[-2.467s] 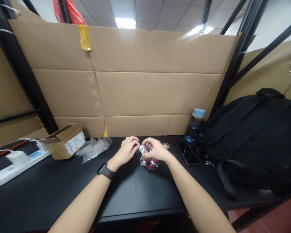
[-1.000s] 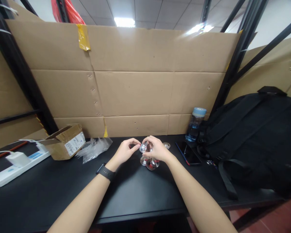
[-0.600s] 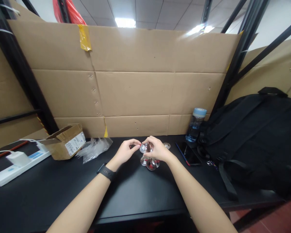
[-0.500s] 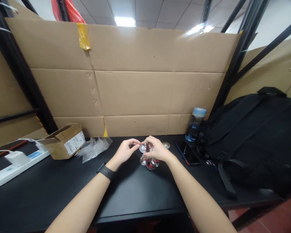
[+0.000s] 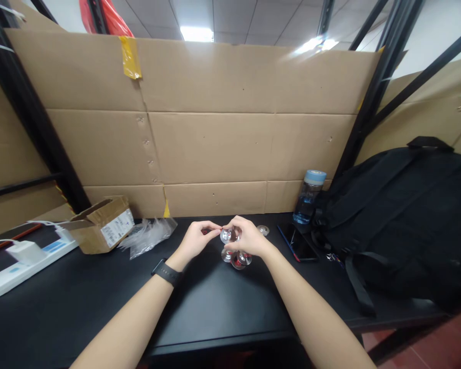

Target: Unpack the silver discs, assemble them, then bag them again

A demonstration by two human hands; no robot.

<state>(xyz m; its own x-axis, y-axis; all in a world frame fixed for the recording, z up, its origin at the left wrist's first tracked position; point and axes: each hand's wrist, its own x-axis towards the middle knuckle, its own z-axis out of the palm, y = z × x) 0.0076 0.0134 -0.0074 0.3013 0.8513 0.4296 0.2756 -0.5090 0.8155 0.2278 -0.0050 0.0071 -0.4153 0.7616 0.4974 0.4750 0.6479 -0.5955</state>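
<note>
My right hand point(image 5: 248, 237) is closed around a clear round plastic piece point(image 5: 226, 236), thumb below and fingers above. Just left of it, my left hand point(image 5: 197, 238) pinches thumb and forefinger together near the piece's upper edge. A tiny bit of red shows at those fingertips; what exactly they hold is too small to make out. Directly under my right hand lies a cluster of similar clear round pieces point(image 5: 238, 260) with red inside. Another clear disc point(image 5: 263, 230) rests on the table behind my right hand.
On the black table point(image 5: 223, 312), an open cardboard box point(image 5: 103, 225), clear plastic bags point(image 5: 149, 237) and a white power strip point(image 5: 30, 266) lie left. Rightward are a phone point(image 5: 297, 242), a water bottle point(image 5: 309, 197) and a black backpack point(image 5: 403, 220). A cardboard wall point(image 5: 211, 148) stands behind.
The clear piece in my right hand has tilted slightly and shifted a touch left. Both hands otherwise keep nearly the same place and grip.
</note>
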